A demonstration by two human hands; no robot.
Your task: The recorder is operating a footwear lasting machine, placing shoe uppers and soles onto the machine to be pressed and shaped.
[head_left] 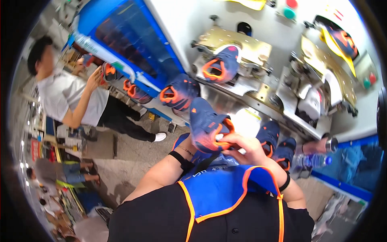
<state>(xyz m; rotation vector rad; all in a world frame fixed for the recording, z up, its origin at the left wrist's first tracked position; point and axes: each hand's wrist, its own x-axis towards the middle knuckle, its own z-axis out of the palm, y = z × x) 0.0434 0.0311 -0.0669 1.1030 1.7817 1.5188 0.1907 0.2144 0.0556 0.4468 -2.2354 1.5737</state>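
Observation:
A navy sports shoe upper (203, 121) with orange collar lining is held in front of my chest, its toe pointing up and away. My left hand (191, 142) grips it from the left and underneath; the shoe upper hides most of its fingers. At the collar opening, my right hand (246, 147) has its thumb and fingers closed on the orange edge. Just beyond lie more navy shoe uppers (183, 89) on the machine's ledge. Another navy upper (227, 64) sits on the left machine station.
Metal clamping plates (242, 46) and a second station with a white form (312, 101) stand ahead. Two navy uppers (269, 135) (285, 149) and a water bottle (316, 160) are at right. To the left, a co-worker (72, 97) in a white shirt handles a shoe.

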